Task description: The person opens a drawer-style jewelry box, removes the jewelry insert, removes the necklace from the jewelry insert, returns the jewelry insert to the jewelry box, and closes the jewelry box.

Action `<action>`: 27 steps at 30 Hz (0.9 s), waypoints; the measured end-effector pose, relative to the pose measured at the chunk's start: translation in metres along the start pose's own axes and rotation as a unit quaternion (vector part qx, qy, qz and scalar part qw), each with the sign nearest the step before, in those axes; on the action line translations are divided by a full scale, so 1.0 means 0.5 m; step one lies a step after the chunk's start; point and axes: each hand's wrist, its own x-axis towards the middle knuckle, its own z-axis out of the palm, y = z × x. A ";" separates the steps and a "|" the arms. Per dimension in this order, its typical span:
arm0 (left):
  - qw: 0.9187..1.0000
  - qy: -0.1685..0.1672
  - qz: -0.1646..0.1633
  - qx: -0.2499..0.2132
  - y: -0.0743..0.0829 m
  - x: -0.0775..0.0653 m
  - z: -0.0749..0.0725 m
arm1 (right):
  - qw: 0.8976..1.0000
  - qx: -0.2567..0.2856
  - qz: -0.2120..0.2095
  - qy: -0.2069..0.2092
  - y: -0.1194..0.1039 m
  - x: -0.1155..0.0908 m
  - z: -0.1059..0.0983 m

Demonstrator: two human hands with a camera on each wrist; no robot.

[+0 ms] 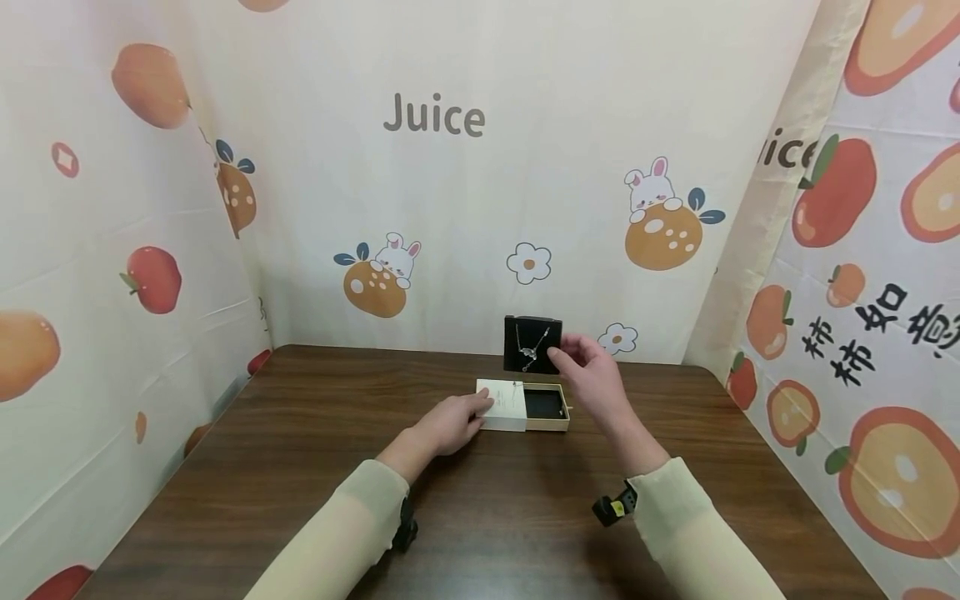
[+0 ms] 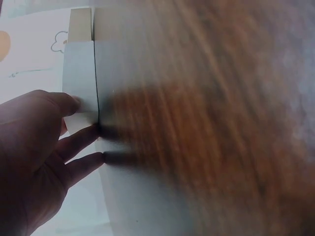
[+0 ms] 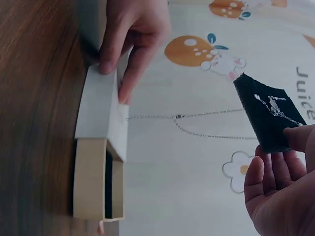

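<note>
My right hand [image 1: 596, 383] pinches a square black foam pad [image 1: 513, 357] between thumb and fingers, raised above the table. A silver necklace [image 1: 529, 353] with a pendant lies across its face. In the right wrist view, the necklace's thin chain [image 3: 211, 135] dangles behind the pad toward the box. With thumb and fingers, my left hand [image 1: 452, 423] grips the left end of a white jewelry box sleeve [image 1: 506, 407]. Its cream drawer [image 3: 88, 182] is slid partway out to the right, showing a black inside. My left palm is hidden in the head view.
The box rests on a dark brown wooden table [image 1: 315, 483]. Close behind the table's back edge hangs a white curtain [image 1: 450, 208] printed with fruit, rabbits and flowers. More printed cloth stands along both sides. A small ribbon tab [image 1: 570, 407] sticks out from the drawer's right end.
</note>
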 end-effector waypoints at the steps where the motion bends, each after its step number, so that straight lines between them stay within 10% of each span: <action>1: 1.000 0.000 -0.001 0.000 0.001 0.000 0.000 | 1.000 0.005 -0.004 -0.001 -0.005 -0.002 0.002; 27: 0.998 -0.019 -0.022 0.053 0.006 -0.008 -0.002 | 0.997 0.054 -0.015 -0.043 -0.054 -0.025 0.013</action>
